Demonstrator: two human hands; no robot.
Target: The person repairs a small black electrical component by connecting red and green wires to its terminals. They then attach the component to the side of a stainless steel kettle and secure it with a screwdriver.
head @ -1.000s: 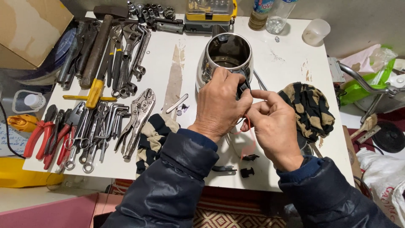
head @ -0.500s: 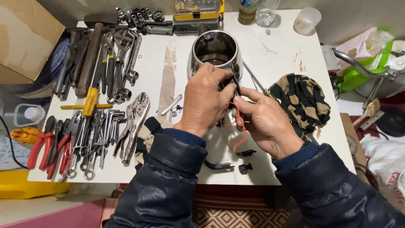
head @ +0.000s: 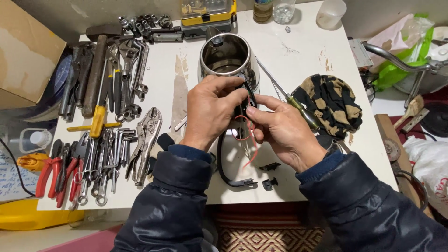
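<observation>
A steel electric kettle (head: 227, 57) without a lid stands on the white table (head: 298, 60), its black handle frame (head: 224, 163) opened toward me. My left hand (head: 212, 109) grips the top of the handle against the kettle body. My right hand (head: 280, 130) pinches the black handle part beside it, with thin red wires (head: 249, 140) looping below my fingers. A screwdriver (head: 291, 100) lies under my right hand, pointing toward the kettle.
Several wrenches, pliers (head: 51, 170), locking pliers (head: 147, 135) and sockets cover the table's left side. A patterned cloth (head: 333, 102) lies right. Small black parts (head: 269, 175) sit near the front edge. A yellow case (head: 207, 14), bottle and plastic cup (head: 330, 13) stand at the back.
Both hands stay on the kettle handle; my right fingers have shifted slightly along it. The red wires hang lower. The camera view has dipped a little.
</observation>
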